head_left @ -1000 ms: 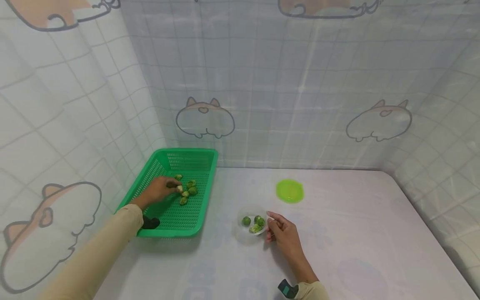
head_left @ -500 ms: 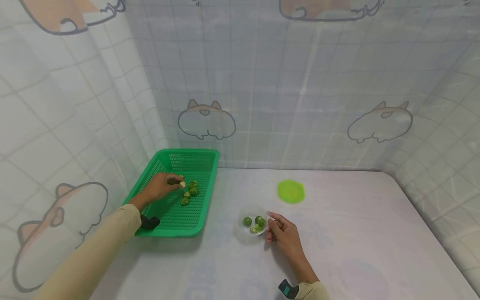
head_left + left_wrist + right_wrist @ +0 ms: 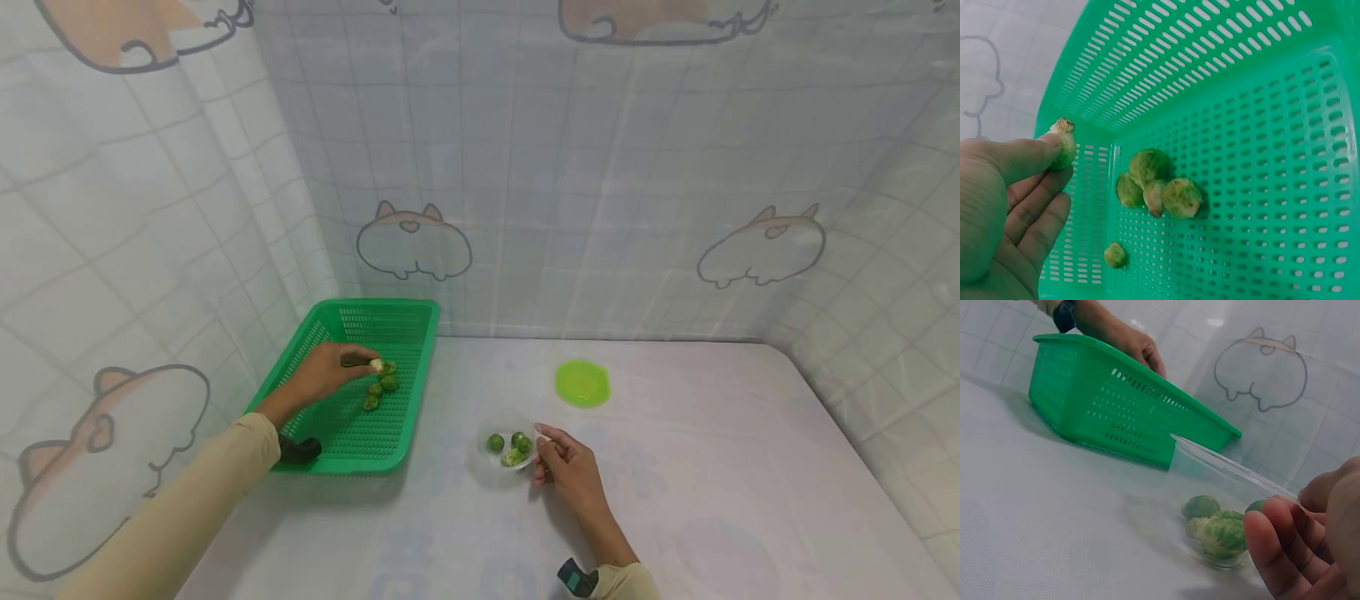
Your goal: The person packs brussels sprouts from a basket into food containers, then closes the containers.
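In the head view my left hand (image 3: 326, 372) is over the green plastic basket (image 3: 360, 437), pinching a Brussels sprout (image 3: 1066, 150) between thumb and fingers. Its pale cut stem points up in the left wrist view. Several more Brussels sprouts (image 3: 1149, 167) lie on the basket floor. My right hand (image 3: 573, 471) grips the rim of a small clear plastic cup (image 3: 1200, 469) standing on the table. Thumb on top, fingers curled against its outer side, as the right wrist view shows. Inside the cup sit several Brussels sprouts (image 3: 1222, 534), partly hidden by my fingers there.
A bright green round lid (image 3: 582, 383) lies flat on the white table (image 3: 712, 433), behind and right of the cup. Patterned sheeting (image 3: 540, 183) stands along the back and both sides, close behind the basket.
My left hand has lifted slightly and shifted right with the pinched Brussels sprout, now above the others in the basket. My right hand stays at the cup's rim.
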The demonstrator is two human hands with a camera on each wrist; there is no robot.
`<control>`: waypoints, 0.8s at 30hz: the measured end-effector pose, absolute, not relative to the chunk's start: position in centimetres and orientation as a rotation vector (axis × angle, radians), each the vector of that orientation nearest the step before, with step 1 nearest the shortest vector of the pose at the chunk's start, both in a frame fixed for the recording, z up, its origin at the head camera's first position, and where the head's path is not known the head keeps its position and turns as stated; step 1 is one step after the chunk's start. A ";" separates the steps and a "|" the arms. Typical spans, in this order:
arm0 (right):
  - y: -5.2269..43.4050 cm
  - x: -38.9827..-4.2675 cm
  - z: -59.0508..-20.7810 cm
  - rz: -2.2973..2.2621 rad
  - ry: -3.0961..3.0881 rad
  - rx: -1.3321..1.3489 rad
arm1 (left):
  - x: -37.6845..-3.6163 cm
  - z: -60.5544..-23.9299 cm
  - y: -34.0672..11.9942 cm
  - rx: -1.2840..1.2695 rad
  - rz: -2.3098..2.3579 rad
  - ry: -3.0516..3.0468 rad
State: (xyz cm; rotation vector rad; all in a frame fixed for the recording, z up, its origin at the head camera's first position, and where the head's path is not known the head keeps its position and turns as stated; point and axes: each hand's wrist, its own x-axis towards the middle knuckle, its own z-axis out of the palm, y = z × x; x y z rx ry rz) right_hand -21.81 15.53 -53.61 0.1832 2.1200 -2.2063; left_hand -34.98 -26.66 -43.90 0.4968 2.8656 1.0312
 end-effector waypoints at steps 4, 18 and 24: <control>15.6 -21.9 -53.7 -2.205 2.122 0.179 | -34.7 -43.7 -26.3 0.508 1.063 2.858; 15.3 -21.3 -53.8 -2.200 2.137 0.182 | -33.3 -42.9 -24.0 0.572 1.233 2.750; 15.1 -20.9 -54.0 -2.198 2.145 0.182 | -32.7 -42.9 -22.7 0.623 1.252 2.719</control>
